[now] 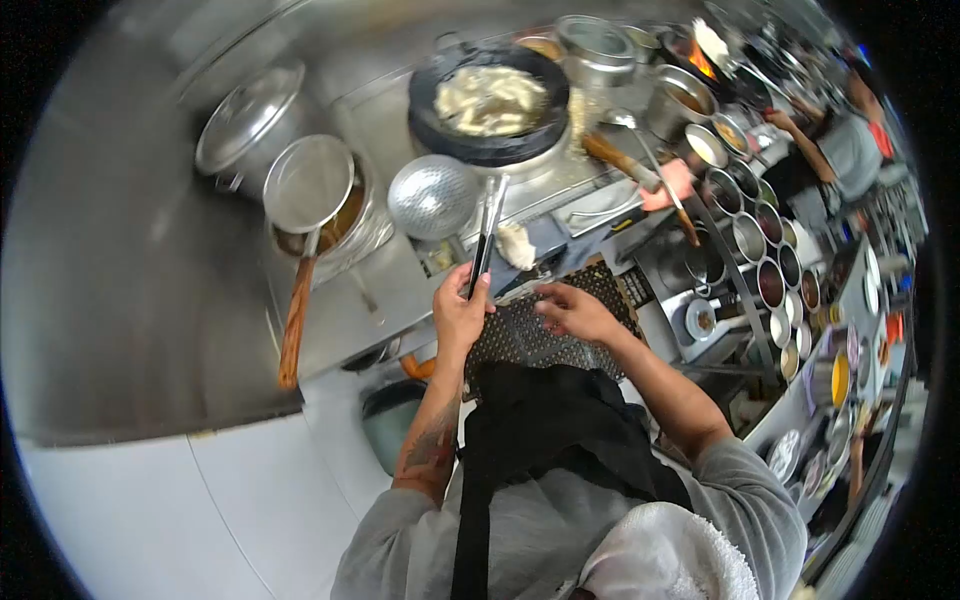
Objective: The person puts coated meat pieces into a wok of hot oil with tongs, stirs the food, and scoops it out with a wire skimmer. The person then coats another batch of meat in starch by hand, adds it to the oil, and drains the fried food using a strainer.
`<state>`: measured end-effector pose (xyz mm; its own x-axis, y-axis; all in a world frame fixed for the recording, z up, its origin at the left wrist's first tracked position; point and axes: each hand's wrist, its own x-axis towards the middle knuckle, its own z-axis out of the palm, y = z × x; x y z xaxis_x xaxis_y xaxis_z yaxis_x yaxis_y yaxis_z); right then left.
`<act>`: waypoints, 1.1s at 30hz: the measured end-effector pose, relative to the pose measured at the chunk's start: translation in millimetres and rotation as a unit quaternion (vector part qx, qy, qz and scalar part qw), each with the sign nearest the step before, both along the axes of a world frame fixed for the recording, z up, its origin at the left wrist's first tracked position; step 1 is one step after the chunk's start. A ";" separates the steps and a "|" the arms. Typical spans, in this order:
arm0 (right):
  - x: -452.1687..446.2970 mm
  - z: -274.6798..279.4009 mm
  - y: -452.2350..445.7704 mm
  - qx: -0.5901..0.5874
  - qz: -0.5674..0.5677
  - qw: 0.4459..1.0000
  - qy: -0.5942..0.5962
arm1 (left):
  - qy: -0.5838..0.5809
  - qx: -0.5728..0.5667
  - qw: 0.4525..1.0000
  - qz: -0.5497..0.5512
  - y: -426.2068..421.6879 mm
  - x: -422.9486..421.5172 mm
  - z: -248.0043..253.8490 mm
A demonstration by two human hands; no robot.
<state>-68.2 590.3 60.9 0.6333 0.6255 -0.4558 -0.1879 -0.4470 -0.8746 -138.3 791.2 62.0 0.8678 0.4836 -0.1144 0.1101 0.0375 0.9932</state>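
Note:
My left hand (460, 308) is closed around the black grip of a pair of metal tongs (489, 228), whose tips point up toward the stove. To its right, my right hand (578, 313) is held in the air with fingers loosely apart and nothing in it. Beyond the tongs a black wok (425, 128) sits on the burner, holding pale strips of food (490, 100) in oil. A perforated metal skimmer (432, 197) lies just left of the tongs. A crumpled white cloth (516, 246) rests at the counter's front edge between my hands.
On the left, a wood-handled strainer (308, 185) lies across a pot of brown liquid, near a lidded pot (252, 118). A ladle (650, 165) and several metal containers (748, 238) stand right. A co-worker (850, 150) stands farther right, near a flame. A perforated mat (510, 330) lies below.

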 end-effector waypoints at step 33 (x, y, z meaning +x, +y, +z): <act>53.5 -168.7 -470.0 -0.260 -0.421 0.869 -0.018 | 0.064 0.704 0.703 -0.077 -214.5 693.1 74.4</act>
<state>-14.7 120.3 -107.8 0.7859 -0.3504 -0.5094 -0.6169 -0.5011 -0.6070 554.8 576.7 136.4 0.9487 0.0973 0.3010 0.0971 -0.9952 0.0154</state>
